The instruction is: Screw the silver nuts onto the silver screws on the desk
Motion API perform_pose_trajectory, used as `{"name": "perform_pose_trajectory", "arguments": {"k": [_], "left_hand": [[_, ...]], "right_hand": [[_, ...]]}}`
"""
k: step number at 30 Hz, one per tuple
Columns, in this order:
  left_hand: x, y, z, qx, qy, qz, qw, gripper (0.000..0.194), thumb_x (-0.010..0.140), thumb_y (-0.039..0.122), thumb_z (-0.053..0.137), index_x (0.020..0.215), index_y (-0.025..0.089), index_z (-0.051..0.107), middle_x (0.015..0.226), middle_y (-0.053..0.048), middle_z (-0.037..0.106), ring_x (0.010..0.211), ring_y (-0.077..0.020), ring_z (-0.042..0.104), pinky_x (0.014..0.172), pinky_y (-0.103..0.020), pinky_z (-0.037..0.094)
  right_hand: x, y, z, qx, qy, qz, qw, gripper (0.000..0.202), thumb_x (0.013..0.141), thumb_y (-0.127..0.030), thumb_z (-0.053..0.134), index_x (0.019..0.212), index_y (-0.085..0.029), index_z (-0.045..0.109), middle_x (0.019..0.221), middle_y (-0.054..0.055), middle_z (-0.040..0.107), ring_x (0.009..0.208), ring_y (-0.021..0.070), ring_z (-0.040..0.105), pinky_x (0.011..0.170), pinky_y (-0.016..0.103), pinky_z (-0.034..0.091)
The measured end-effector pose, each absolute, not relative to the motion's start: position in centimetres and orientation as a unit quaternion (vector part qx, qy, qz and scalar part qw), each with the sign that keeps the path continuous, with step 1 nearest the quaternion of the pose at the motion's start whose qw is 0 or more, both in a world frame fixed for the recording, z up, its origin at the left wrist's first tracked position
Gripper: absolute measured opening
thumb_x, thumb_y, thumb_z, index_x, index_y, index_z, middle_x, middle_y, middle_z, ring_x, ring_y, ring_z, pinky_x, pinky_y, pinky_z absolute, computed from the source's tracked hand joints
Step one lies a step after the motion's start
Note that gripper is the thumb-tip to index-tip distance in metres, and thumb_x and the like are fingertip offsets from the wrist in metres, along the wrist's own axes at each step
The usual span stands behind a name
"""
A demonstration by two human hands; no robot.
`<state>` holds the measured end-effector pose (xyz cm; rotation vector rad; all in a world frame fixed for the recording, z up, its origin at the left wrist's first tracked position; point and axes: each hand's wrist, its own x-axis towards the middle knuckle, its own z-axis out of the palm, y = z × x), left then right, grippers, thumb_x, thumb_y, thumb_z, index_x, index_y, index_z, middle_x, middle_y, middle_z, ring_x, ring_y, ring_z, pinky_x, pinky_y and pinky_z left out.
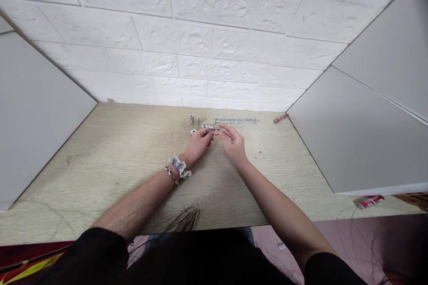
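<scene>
My left hand (199,142) rests on the light wooden table (117,164), its fingertips pinched on a small silver metal fitting (210,128). A scrunchie and a bracelet circle that wrist. My right hand (233,141) is just to the right, fingers apart and slightly curled, reaching toward the same fitting; I cannot tell whether it touches it. Behind the hands stand two small silver fittings (195,120). Another round silver piece (193,132) lies by my left hand. A row of several silver screws (236,120) lies along the back.
A red cylindrical item (281,118) lies at the back right by the white side panel (351,142). Another red item (370,201) lies at the right front. A white brick-pattern wall stands behind, and a grey panel (33,116) closes the left.
</scene>
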<state>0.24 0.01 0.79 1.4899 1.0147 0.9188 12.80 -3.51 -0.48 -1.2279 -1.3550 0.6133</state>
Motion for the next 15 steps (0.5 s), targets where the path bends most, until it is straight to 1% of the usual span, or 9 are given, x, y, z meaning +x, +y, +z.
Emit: {"name": "perform_pose_trajectory", "arguments": {"k": [2,3,6,8,9,12,15], "left_hand": [[0.29,0.04,0.77,0.615,0.421,0.387,0.543,0.023,0.076,0.036,0.052,0.068,0.015,0.052,0.053,0.004,0.045,0.046,-0.0065,0.041,0.047,-0.021,0.031],[0.31,0.04,0.75,0.617,0.421,0.385,0.542,0.023,0.076,0.036,0.052,0.068,0.015,0.053,0.053,0.005,0.045,0.046,-0.0065,0.041,0.047,-0.021,0.031],[0.31,0.02,0.64,0.644,0.419,0.37,0.522,0.026,0.077,0.038,0.051,0.064,0.015,0.051,0.051,0.005,0.045,0.047,-0.0067,0.041,0.049,-0.021,0.032],[0.28,0.0,0.54,0.669,0.406,0.356,0.511,0.029,0.078,0.039,0.05,0.062,0.015,0.049,0.05,0.004,0.045,0.048,-0.007,0.042,0.05,-0.021,0.032],[0.27,-0.01,0.5,0.68,0.397,0.35,0.508,0.029,0.078,0.039,0.049,0.062,0.015,0.05,0.05,0.004,0.046,0.049,-0.0071,0.042,0.051,-0.021,0.033],[0.21,-0.03,0.46,0.698,0.378,0.341,0.505,0.028,0.079,0.038,0.048,0.066,0.014,0.052,0.051,0.004,0.046,0.05,-0.0074,0.043,0.052,-0.02,0.034],[0.17,-0.08,0.56,0.699,0.376,0.344,0.502,0.027,0.08,0.037,0.047,0.067,0.014,0.054,0.05,0.005,0.045,0.049,-0.0071,0.042,0.051,-0.02,0.033]], "right_hand": [[12.84,-3.45,-0.37,-0.539,-0.566,0.236,0.577,0.027,0.08,-0.031,0.051,0.102,-0.018,0.06,0.081,0.004,0.068,0.084,0.017,0.063,0.089,0.037,0.046],[12.86,-3.4,-0.35,-0.546,-0.568,0.224,0.574,0.026,0.08,-0.03,0.052,0.1,-0.018,0.061,0.082,0.005,0.068,0.085,0.0169,0.063,0.087,0.036,0.047],[12.95,-3.15,-0.46,-0.549,-0.596,0.203,0.549,0.029,0.08,-0.03,0.05,0.105,-0.018,0.06,0.1,0.008,0.064,0.097,0.0184,0.059,0.088,0.036,0.046],[13.01,-2.96,-0.64,-0.541,-0.62,0.203,0.531,0.03,0.082,-0.03,0.048,0.107,-0.019,0.061,0.111,0.009,0.061,0.106,0.0191,0.055,0.093,0.036,0.044],[13.04,-2.89,-0.72,-0.535,-0.629,0.205,0.525,0.03,0.083,-0.03,0.046,0.106,-0.02,0.061,0.113,0.009,0.06,0.108,0.0189,0.054,0.095,0.036,0.042],[13.11,-2.76,-0.88,-0.521,-0.643,0.212,0.52,0.026,0.084,-0.031,0.045,0.101,-0.022,0.063,0.11,0.006,0.061,0.107,0.0177,0.054,0.097,0.036,0.04],[13.19,-2.81,-0.84,-0.533,-0.626,0.227,0.522,0.022,0.08,-0.034,0.051,0.094,-0.022,0.063,0.102,0.005,0.062,0.1,0.0186,0.055,0.09,0.037,0.044]]}}
